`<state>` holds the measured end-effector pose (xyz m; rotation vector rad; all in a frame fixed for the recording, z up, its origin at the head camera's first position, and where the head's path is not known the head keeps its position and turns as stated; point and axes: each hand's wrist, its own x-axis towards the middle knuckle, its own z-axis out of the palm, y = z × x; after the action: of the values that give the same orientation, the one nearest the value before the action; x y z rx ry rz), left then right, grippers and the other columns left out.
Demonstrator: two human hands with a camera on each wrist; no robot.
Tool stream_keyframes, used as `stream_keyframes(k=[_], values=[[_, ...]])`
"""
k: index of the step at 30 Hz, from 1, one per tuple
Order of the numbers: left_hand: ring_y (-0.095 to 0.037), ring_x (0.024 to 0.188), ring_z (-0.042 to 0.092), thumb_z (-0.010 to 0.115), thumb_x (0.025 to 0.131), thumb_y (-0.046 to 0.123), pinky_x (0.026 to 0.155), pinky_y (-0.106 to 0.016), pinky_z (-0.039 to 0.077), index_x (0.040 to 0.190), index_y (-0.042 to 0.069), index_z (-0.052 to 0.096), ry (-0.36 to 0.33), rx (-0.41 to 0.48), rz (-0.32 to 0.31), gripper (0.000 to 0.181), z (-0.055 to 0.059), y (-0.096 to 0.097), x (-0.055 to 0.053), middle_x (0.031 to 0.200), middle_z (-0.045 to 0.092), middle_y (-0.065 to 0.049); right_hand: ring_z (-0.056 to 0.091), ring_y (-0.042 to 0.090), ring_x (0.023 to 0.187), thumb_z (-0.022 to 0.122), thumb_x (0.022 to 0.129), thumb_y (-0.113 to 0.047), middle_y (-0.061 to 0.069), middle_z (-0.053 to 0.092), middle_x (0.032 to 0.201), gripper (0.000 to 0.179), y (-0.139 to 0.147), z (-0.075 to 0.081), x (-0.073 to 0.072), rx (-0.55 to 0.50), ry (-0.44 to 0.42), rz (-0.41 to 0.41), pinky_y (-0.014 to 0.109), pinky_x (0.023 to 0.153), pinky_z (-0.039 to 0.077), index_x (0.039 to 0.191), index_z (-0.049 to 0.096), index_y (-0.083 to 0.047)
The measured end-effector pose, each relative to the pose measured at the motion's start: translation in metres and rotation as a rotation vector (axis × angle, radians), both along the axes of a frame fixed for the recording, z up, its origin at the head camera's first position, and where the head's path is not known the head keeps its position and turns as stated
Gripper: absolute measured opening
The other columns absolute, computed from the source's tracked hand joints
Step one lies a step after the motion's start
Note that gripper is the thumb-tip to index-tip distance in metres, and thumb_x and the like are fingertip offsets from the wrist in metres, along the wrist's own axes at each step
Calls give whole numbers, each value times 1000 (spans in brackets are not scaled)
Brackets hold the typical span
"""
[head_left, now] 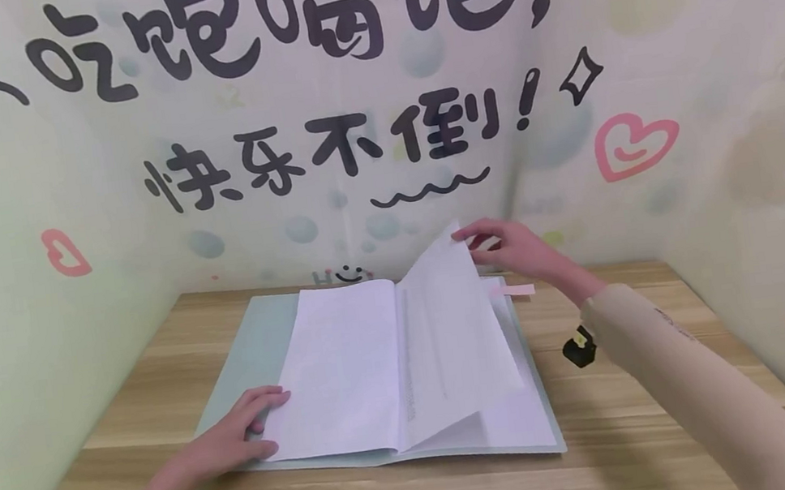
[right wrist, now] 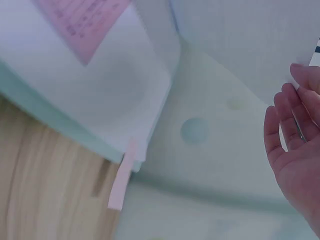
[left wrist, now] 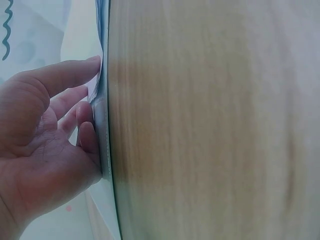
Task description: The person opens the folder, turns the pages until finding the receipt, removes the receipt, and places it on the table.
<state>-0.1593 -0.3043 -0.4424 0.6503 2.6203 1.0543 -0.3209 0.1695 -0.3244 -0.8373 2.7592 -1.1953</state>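
A book with a light blue cover [head_left: 254, 348] lies spread on the wooden table. Its left page [head_left: 344, 365] is flat and blank. Near that page's lower left corner rests my left hand [head_left: 232, 438], thumb and fingers touching the paper and cover edge. My right hand [head_left: 514, 246] pinches the upper outer corner of a lifted page [head_left: 452, 344], which stands tilted up from the spine with faint print on it. Beneath it, in the right wrist view, a pink note with writing [right wrist: 85, 30] shows on the page below. A pale pink tab [right wrist: 121, 185] sticks out past the book's edge.
Wood-grain tabletop [head_left: 625, 404] surrounds the book. Pale walls with large black lettering [head_left: 351, 144] and pink hearts stand close behind and on both sides. A small black device [head_left: 579, 347] is at the right sleeve [head_left: 696, 379].
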Motion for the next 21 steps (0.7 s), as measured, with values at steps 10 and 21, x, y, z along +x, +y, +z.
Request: stream_keyframes(k=[10,21], values=[[-17,103,49,72,86,19,81,-21,43,143,0,44,15,15,-4,67,0,-2,1,149,33,-27,58,23,117,69,92,-18,4,63,134,42,-49,21,-5,4,54,53,43,101,49,132,62,-13],[-3,94,44,73,85,19,78,-21,41,142,2,46,64,53,-3,64,-5,-3,-1,148,36,-27,58,28,117,72,89,-17,7,64,131,41,-102,22,-12,-130,41,95,43,100,49,129,63,-8]])
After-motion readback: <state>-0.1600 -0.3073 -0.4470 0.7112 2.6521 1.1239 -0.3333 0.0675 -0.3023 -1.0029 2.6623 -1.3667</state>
